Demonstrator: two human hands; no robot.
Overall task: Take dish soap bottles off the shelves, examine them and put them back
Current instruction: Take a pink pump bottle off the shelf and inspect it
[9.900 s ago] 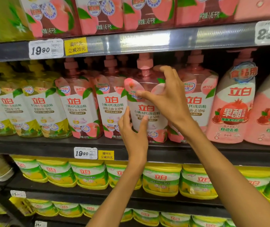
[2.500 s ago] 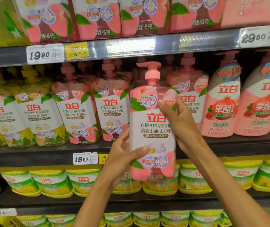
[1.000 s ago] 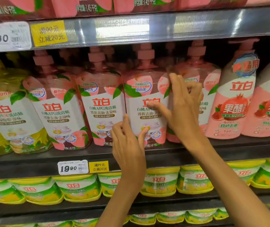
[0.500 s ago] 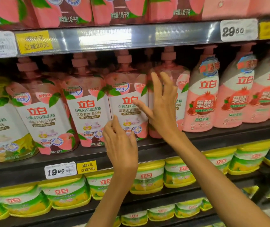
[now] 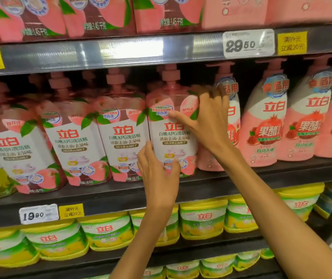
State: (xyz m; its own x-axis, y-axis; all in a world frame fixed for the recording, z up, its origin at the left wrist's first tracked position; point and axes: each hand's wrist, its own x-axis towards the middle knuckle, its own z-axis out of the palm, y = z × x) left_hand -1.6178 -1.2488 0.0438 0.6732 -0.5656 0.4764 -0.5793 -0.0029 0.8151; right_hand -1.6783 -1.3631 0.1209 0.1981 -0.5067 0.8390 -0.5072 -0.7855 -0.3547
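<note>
A row of pink peach-label dish soap bottles with pump tops stands on the middle shelf (image 5: 100, 200). Both my hands are on the rightmost peach dish soap bottle (image 5: 173, 135), which stands upright on the shelf. My right hand (image 5: 207, 119) grips its upper right shoulder, with the thumb across the front label and the fingers curled round the side. My left hand (image 5: 157, 174) holds its lower left part, with the thumb on the front near the base. The bottle's bottom left corner is hidden behind my left hand.
Pink pomegranate-label bottles (image 5: 265, 127) stand close on the right, touching the row. More peach bottles (image 5: 120, 137) crowd the left. Yellow-green tubs (image 5: 203, 218) fill the lower shelves. The upper shelf rail (image 5: 120, 53) hangs just above the pump tops.
The peach bottle I held earlier went back on the shelf and my hands let go of it. Both hands then shifted right and closed on the neighbouring peach bottle.
</note>
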